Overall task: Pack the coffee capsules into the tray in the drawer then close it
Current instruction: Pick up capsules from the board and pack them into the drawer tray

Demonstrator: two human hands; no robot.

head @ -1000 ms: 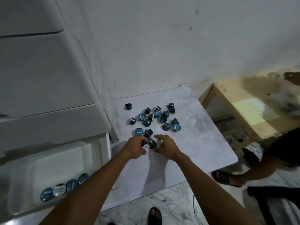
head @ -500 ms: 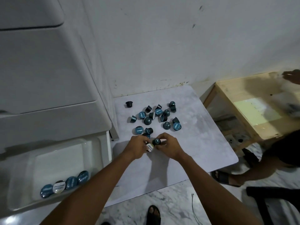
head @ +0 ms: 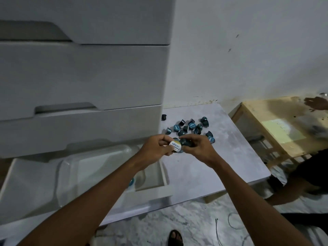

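Observation:
Several dark teal coffee capsules (head: 191, 126) lie scattered on a pale marble-look low table (head: 221, 157). My left hand (head: 156, 148) is lifted above the table and holds a capsule with a white printed lid (head: 175, 146) plus others behind it. My right hand (head: 198, 147) grips dark capsules (head: 185, 142) right beside it, fingertips nearly touching my left hand. Below my left forearm, the open white drawer (head: 26, 174) holds a clear plastic tray (head: 92, 162). One blue capsule (head: 131, 181) shows in the tray beside my arm; the others are hidden.
A white drawer cabinet (head: 79, 77) stands at left against the wall. A wooden bench (head: 276, 128) sits at right, with another person's hand (head: 316, 103) over it and their leg (head: 292, 189) on the floor. My sandalled foot (head: 175, 237) and a cable (head: 218, 231) are on the marble floor.
Both hands have lifted off the table with capsules, coming together and shifting toward the drawer. The view has swung left, bringing the cabinet and tray more into frame.

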